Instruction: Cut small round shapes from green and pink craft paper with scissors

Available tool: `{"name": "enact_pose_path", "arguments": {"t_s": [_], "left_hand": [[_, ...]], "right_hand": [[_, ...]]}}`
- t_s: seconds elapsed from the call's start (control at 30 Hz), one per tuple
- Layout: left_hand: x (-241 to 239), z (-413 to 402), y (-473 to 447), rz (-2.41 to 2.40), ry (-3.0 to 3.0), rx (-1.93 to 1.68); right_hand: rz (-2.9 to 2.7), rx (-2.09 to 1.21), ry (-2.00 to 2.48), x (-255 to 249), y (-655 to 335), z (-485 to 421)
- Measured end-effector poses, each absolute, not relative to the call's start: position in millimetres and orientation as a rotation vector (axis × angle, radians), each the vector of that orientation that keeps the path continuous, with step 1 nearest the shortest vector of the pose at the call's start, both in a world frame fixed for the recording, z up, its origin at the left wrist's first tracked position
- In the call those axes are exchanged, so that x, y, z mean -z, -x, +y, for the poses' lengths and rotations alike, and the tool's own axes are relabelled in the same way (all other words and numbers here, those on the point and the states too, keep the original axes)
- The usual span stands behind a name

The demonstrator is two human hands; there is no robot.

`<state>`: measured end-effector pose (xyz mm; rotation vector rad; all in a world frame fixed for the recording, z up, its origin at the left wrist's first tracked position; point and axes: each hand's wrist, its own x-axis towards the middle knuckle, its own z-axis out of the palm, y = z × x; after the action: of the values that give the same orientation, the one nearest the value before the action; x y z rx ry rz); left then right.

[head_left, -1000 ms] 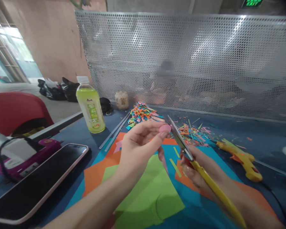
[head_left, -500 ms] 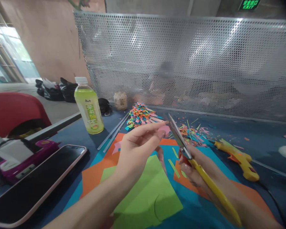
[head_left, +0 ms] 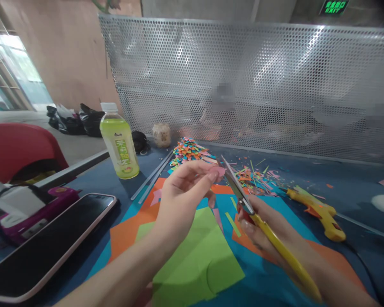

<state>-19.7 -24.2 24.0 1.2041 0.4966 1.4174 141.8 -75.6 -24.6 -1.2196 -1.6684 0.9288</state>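
Between the thumb and fingers of my left hand [head_left: 184,192] is a small pink piece of paper [head_left: 218,171] with a rounded edge. My right hand [head_left: 269,226] grips yellow-handled scissors [head_left: 240,192], their blades parted and pointing away, close to the pink paper's right side. Under both hands lie a green paper sheet [head_left: 195,251] with a curved cut in it, orange paper [head_left: 124,234] and blue paper [head_left: 259,281]. Narrow green strips [head_left: 233,224] rest on the sheets. Behind my left hand stands a cone of many small coloured paper pieces [head_left: 190,151].
Paper scraps [head_left: 259,179] are heaped behind the scissors. A yellow glue gun [head_left: 323,213] lies at right. On the left are a phone [head_left: 51,243], a purple power strip [head_left: 35,221], a green drink bottle [head_left: 119,145] and clear glue sticks [head_left: 153,177]. A perforated metal panel [head_left: 243,64] stands behind.
My left hand has turned the pink paper, and its index finger has curled in from being stretched out. The scissors have shifted slightly left and down, their blades now wider apart.
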Motion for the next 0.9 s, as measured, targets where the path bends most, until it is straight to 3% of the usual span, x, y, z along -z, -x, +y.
{"name": "enact_pose_path", "arguments": {"t_s": [0.9], "left_hand": [[-23, -25, 21, 0.486, -1.249, -1.455]], "right_hand": [[-1.499, -0.978, 1.233, 13, -132, -83]]}}
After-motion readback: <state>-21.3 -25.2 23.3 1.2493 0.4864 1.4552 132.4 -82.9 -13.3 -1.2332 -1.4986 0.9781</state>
